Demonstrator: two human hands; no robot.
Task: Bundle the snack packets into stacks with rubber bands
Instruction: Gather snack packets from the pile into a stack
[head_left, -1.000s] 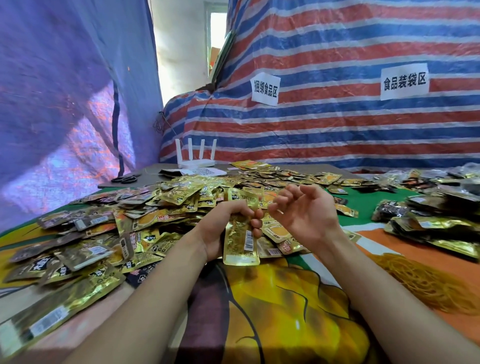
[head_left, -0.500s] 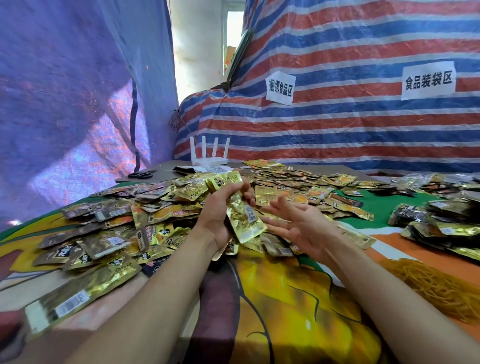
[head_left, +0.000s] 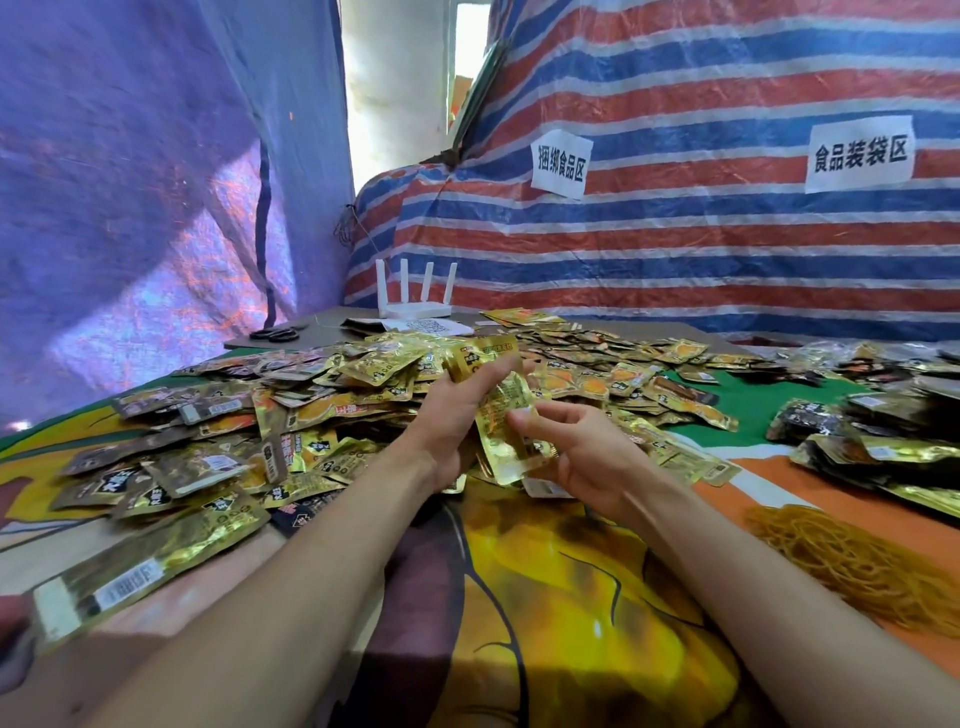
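Here, on a printed cloth (head_left: 545, 597) walled by striped tarp (head_left: 675, 249), loose snack packets (head_left: 311, 415) crowd toward a white router (head_left: 413, 304), rubber bands (head_left: 857, 561) heap at right, and mid-table the left hand (head_left: 457, 415) grips a few gold packets (head_left: 506, 434) that the right hand (head_left: 587, 452) pinches too.

The widest free room is the bare yellow-and-brown printed tablecloth (head_left: 545, 597) between the forearms at the near edge. Ahead it is closed by the sprawling heap of gold and brown foil snack packets (head_left: 311, 410), which covers the table's left and centre to the back, and by the left hand (head_left: 452, 415) and right hand (head_left: 587, 457) gripping a gold foil packet (head_left: 506, 436) between them. To the right, a tangle of tan rubber bands (head_left: 857, 561) and piled dark packets (head_left: 893, 441) leave a green-to-orange strip of cloth (head_left: 769, 402) open. Red-and-blue striped tarpaulin (head_left: 675, 249) walls off the back.
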